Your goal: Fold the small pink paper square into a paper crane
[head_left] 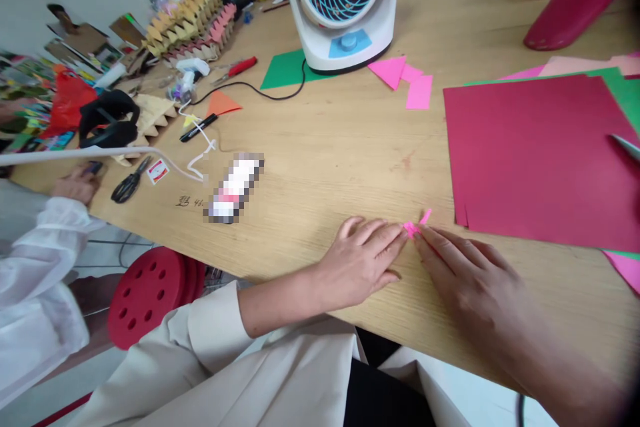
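Observation:
A small piece of folded bright pink paper lies on the wooden table near its front edge, with a thin strip sticking up from it. My left hand comes from the left, its fingertips pressed on the left side of the paper. From the right, my right hand holds the other side with its fingers close together. Both hands rest low against the tabletop. The fingertips hide part of the paper, so the exact fold cannot be made out.
Large dark red sheets lie at the right, with a blade tip over them. Pink scraps are near a white fan. A phone, black scissors and a co-worker's hand are at the left.

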Motion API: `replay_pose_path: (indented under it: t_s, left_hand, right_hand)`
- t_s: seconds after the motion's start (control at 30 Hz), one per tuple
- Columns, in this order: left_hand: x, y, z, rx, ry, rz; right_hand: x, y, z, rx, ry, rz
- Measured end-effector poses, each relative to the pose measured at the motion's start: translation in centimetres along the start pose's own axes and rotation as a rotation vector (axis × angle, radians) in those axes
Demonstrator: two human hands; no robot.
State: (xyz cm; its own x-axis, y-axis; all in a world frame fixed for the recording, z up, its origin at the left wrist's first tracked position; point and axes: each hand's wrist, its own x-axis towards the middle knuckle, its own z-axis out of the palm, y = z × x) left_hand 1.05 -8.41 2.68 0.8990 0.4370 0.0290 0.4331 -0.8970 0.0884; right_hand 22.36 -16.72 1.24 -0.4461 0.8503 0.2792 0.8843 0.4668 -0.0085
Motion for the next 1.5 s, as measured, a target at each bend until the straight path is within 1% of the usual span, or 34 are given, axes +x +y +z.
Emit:
replay_pose_path:
  t_s: [0.1,0.2,0.37,0.43,0.5,0.57,0.63,0.7,0.77,0.8,0.87,0.97,1.03,1.1,1.2,1.3,1.4,1.5]
  left_hand:
    - [-0.2,0.2,-0.2,-0.023,0.021,-0.037]
    - [0.3,-0.1,-0.7,-0.098,0.044,-0.072]
    - [2.7,-1.0,-1.3,-0.279,0.067,-0.145]
    - [3.8,-1.3,-1.3,-0.301,0.049,-0.199]
    - [4.7,-1.5,-1.3,-0.337,0.023,-0.215]
    - [5.1,-1.5,-1.3,-0.397,0.010,-0.221]
    - [5.2,-1.5,-1.4,-0.495,0.027,-0.231]
    - [5.1,-1.3,-1.5,-0.641,0.065,-0.253]
    - [5.0,-1.2,-1.6,-0.813,0.101,-0.290]
    - [5.0,-1.2,-1.6,-0.897,0.115,-0.310]
    - [5.2,-1.2,-1.8,-1.043,0.139,-0.335]
    - [5.4,-1.7,-2.4,-1.193,0.169,-0.338]
    - [5.5,-2.2,-3.0,-1.237,0.192,-0.345]
    - [5.5,-2.7,-3.6,-1.241,0.215,-0.365]
    - [5.6,-3.5,-4.4,-1.220,0.223,-0.382]
    - [6.0,-4.4,-4.5,-1.239,0.199,-0.368]
    - [6.6,-5.3,-4.0,-1.296,0.199,-0.315]
    - [7.0,-6.0,-3.4,-1.257,0.200,-0.268]
  right_hand:
    - [0.2,-0.4,-0.1,-0.012,-0.013,0.037]
    - [0.5,-1.1,0.0,-0.051,-0.010,0.074]
    - [0.4,-1.9,0.4,-0.071,0.017,0.132]
    - [0.1,-1.9,0.7,-0.053,0.026,0.148]
    - [-0.1,-1.9,1.1,-0.005,0.046,0.157]
    - [-0.3,-1.7,1.3,0.091,0.102,0.197]
    - [-0.3,-1.6,1.4,0.249,0.193,0.306]
    - [-0.2,-1.4,1.2,0.456,0.288,0.499]
    - [0.1,-1.1,0.9,0.685,0.359,0.712]
    - [0.3,-0.9,0.7,0.802,0.385,0.795]
    - [0.8,-0.5,0.3,1.028,0.399,0.878]
    - [1.9,0.1,-0.3,1.278,0.355,0.895]
    - [2.8,0.4,-0.9,1.376,0.318,0.911]
    - [3.9,0.7,-1.5,1.428,0.286,0.922]
    - [5.4,1.3,-2.3,1.407,0.215,0.878]
    - [6.5,1.9,-2.5,1.266,0.165,0.832]
    - [7.0,2.4,-1.6,1.204,0.171,0.827]
    - [7.1,2.6,-0.1,1.302,0.212,0.783]
